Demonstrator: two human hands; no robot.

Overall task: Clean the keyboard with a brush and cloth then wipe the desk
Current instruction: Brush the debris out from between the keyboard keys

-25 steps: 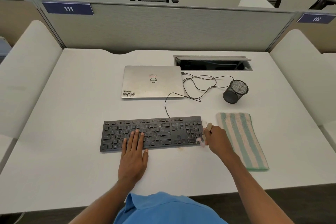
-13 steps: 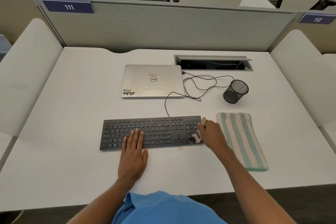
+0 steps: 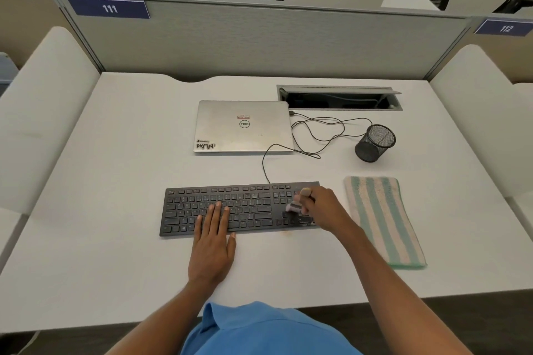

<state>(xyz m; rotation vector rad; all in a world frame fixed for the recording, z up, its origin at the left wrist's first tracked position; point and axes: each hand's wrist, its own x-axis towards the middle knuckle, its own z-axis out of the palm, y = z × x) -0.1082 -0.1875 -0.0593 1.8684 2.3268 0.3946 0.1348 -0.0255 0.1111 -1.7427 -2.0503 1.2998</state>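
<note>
A black keyboard (image 3: pixel 230 204) lies across the middle of the white desk (image 3: pixel 115 153). My left hand (image 3: pixel 213 242) rests flat on its lower middle keys, fingers spread, holding it down. My right hand (image 3: pixel 324 209) grips a small brush (image 3: pixel 294 206) with a wooden handle, its pale bristles touching the number pad at the keyboard's right end. A green and cream striped cloth (image 3: pixel 380 219) lies folded on the desk just right of the keyboard, apart from my hand.
A shut silver laptop (image 3: pixel 243 125) sits behind the keyboard, with a black cable (image 3: pixel 317 135) looping to its right. A black mesh pen cup (image 3: pixel 375 143) stands beyond the cloth. An open cable hatch (image 3: pixel 339 98) is at the back, before the grey divider.
My right hand has carried the brush leftward from the keyboard's right edge onto the number pad. My left hand has stayed put on the keys.
</note>
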